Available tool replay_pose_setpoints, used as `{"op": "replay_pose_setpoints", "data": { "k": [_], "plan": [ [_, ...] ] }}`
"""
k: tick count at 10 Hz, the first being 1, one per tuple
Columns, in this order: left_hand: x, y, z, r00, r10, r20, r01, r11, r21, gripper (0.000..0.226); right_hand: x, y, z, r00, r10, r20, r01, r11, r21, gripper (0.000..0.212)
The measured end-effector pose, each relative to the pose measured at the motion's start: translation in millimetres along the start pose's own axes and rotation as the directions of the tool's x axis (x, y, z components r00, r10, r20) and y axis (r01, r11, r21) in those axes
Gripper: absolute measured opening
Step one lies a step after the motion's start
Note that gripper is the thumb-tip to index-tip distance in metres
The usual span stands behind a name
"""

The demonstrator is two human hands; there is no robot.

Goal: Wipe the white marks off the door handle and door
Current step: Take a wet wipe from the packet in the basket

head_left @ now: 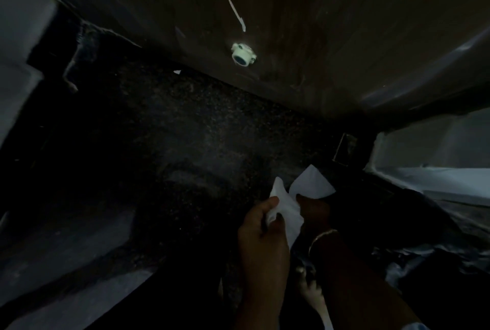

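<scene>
Both hands, left hand point(261, 226) and right hand point(315, 210), pinch a white tissue point(289, 205) low over the dark floor point(172, 144), apparently readying it; next, lift it to the streaked door point(291, 11) above the white fitting point(242, 55).

Both hands hold a white tissue in dim light.
Left hand point(261, 234) and right hand point(315, 213) pinch the tissue point(294, 202) at lower centre; a dark door point(305, 25) fills the top, bearing a white streak point(237, 14) above a pale fitting point(242, 55).
</scene>
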State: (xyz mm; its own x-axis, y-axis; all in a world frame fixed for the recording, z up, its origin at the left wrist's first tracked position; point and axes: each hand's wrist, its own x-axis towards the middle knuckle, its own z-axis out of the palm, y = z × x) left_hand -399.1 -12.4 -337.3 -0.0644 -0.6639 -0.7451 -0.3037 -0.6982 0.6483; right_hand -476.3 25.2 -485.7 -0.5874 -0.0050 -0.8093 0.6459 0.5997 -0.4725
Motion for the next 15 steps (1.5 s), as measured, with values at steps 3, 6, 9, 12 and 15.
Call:
{"op": "replay_pose_setpoints", "data": {
  "k": [3, 6, 9, 12, 15],
  "plan": [
    [-47, 49, -31, 0.992, 0.116, 0.043, -0.121, 0.984, 0.13, 0.028, -112, -58, -56, 0.994, -0.06, -0.096, 0.07, 0.992, 0.106, 0.017],
    [-202, 139, -86, 0.99, 0.122, 0.07, -0.13, 0.985, 0.115, 0.031, -326, -170, -111, 0.933, -0.271, 0.236, 0.281, 0.96, -0.006, 0.029],
    [-269, 158, -290, 0.978, 0.183, -0.101, -0.195, 0.972, -0.133, 0.031, -530, -135, -70, 0.657, -0.289, 0.696, 0.632, 0.714, -0.301, 0.018],
    [-234, 94, -422, 0.909, 0.089, -0.408, 0.06, 0.939, 0.338, 0.048, -567, -69, 88, 0.206, -0.252, 0.946, 0.944, 0.307, -0.124, 0.026],
    [-173, 64, -445, 0.955, 0.038, -0.295, 0.177, 0.726, 0.665, 0.055, -547, -22, 195, -0.007, -0.007, 1.0, 0.969, -0.248, 0.005, 0.025]
  ]
}}
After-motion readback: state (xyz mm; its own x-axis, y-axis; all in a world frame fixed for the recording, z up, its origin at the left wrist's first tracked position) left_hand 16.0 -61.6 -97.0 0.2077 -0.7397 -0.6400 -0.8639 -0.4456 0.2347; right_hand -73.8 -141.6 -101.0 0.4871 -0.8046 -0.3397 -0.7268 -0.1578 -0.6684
